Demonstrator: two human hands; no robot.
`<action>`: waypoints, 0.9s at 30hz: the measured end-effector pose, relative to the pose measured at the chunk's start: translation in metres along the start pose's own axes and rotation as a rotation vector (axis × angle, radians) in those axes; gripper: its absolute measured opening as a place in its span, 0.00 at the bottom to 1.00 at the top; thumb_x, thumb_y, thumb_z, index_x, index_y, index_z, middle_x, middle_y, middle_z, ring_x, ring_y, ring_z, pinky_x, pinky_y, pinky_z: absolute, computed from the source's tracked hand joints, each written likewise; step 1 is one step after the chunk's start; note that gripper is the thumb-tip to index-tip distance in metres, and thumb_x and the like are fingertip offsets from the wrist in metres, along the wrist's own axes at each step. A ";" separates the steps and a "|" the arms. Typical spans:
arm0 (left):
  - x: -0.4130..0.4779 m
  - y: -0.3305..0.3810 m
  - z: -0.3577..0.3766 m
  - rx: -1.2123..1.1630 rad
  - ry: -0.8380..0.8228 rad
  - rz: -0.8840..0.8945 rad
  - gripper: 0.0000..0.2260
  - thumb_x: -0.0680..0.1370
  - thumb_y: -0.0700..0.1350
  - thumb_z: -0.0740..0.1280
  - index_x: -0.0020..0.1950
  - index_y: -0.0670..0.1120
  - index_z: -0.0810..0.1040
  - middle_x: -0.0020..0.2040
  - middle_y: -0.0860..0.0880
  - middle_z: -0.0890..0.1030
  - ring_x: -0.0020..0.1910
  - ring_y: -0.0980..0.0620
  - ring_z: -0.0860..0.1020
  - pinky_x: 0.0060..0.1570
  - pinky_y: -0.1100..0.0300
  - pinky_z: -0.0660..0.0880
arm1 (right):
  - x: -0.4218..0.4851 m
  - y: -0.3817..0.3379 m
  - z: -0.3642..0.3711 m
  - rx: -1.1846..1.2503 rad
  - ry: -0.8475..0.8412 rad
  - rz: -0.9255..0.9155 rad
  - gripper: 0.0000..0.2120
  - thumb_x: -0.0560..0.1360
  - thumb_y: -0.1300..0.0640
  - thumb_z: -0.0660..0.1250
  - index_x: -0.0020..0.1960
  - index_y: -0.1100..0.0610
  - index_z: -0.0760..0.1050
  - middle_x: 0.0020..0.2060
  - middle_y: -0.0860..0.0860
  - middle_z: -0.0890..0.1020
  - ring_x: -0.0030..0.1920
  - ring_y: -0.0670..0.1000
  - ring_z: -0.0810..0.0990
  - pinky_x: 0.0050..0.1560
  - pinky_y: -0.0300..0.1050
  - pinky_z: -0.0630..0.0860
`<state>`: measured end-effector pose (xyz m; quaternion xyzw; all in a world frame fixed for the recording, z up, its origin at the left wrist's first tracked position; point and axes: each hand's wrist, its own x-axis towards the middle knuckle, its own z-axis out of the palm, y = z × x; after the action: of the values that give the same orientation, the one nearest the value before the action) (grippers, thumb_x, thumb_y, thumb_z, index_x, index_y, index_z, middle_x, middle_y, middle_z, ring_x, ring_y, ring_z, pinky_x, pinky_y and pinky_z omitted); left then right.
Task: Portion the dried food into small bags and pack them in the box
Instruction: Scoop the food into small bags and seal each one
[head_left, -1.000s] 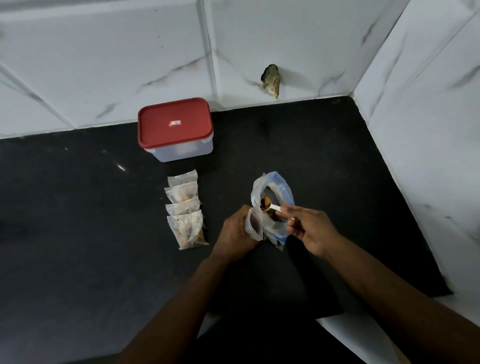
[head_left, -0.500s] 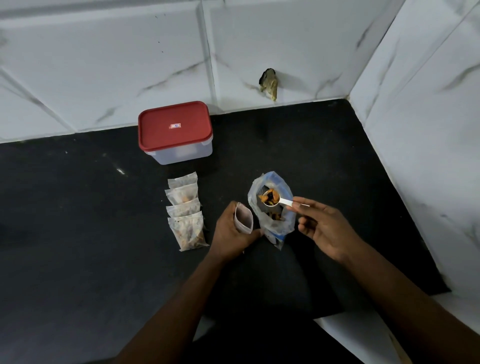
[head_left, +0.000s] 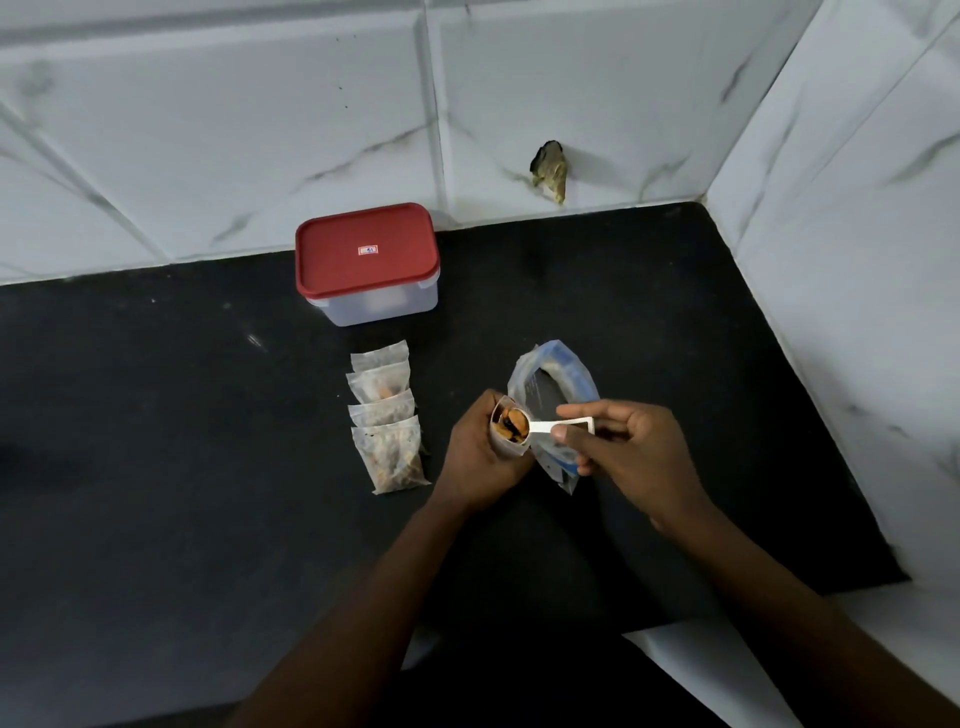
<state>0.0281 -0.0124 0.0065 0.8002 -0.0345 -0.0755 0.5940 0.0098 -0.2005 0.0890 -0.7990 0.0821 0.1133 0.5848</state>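
Now left hand (head_left: 480, 457) gripping small bag (head_left: 511, 434), right hand (head_left: 631, 457) pinching scoop (head_left: 540, 427) over it

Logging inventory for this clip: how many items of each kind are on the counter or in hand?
Filled small bags in the row: 4
Small bag in the left hand: 1
Big bag: 1
Scoop: 1
Box: 1
Total: 8
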 end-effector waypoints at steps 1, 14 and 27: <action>-0.001 0.000 0.000 -0.003 0.000 -0.001 0.13 0.71 0.37 0.77 0.49 0.48 0.76 0.42 0.54 0.80 0.41 0.58 0.80 0.43 0.65 0.75 | -0.001 0.001 0.002 -0.108 0.022 -0.105 0.12 0.73 0.58 0.77 0.55 0.51 0.85 0.41 0.47 0.87 0.39 0.45 0.86 0.42 0.37 0.82; -0.010 -0.004 -0.004 -0.036 -0.027 0.022 0.16 0.71 0.43 0.78 0.55 0.48 0.78 0.51 0.50 0.83 0.51 0.50 0.84 0.51 0.53 0.82 | -0.023 0.017 0.010 -0.467 0.061 -0.662 0.10 0.76 0.56 0.69 0.52 0.59 0.85 0.49 0.52 0.87 0.51 0.44 0.84 0.57 0.39 0.79; -0.011 -0.003 -0.008 -0.005 -0.098 -0.050 0.18 0.72 0.35 0.75 0.56 0.53 0.77 0.51 0.53 0.82 0.50 0.56 0.82 0.49 0.60 0.79 | -0.023 0.018 0.004 0.402 0.166 0.090 0.11 0.76 0.64 0.71 0.57 0.57 0.82 0.46 0.56 0.87 0.46 0.57 0.87 0.45 0.46 0.83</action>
<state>0.0186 -0.0023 0.0071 0.7947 -0.0434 -0.1294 0.5915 -0.0174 -0.2022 0.0773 -0.6686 0.1866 0.0548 0.7178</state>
